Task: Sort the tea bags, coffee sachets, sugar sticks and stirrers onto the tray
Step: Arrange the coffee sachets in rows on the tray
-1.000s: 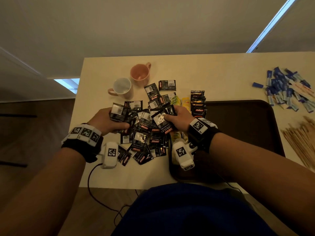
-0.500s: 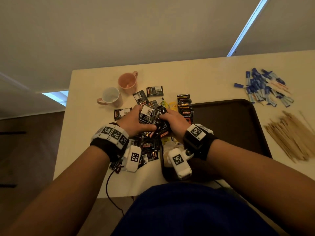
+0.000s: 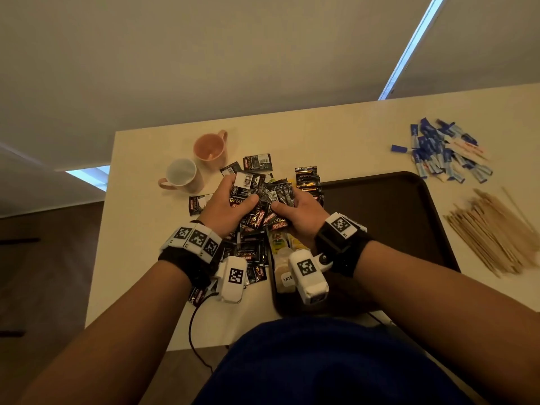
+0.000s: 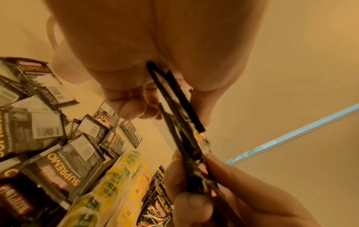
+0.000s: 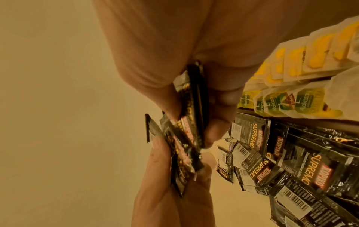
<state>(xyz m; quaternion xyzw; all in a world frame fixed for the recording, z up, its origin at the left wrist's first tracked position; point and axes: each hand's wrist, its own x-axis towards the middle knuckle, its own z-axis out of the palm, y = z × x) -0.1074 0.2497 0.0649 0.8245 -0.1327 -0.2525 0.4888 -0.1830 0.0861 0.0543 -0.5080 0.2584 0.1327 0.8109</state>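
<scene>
Your non-task items: pink mug [image 3: 211, 147] and white mug [image 3: 181, 174], touching, left of frame centre on the cream desk [image 3: 140, 229]. Black cable [image 3: 193, 331] trails off the desk's lower edge.

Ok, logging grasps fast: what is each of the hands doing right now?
Left hand: grips a bunch of black foil coffee sachets.
Right hand: grips the same bunch from the other side.
</scene>
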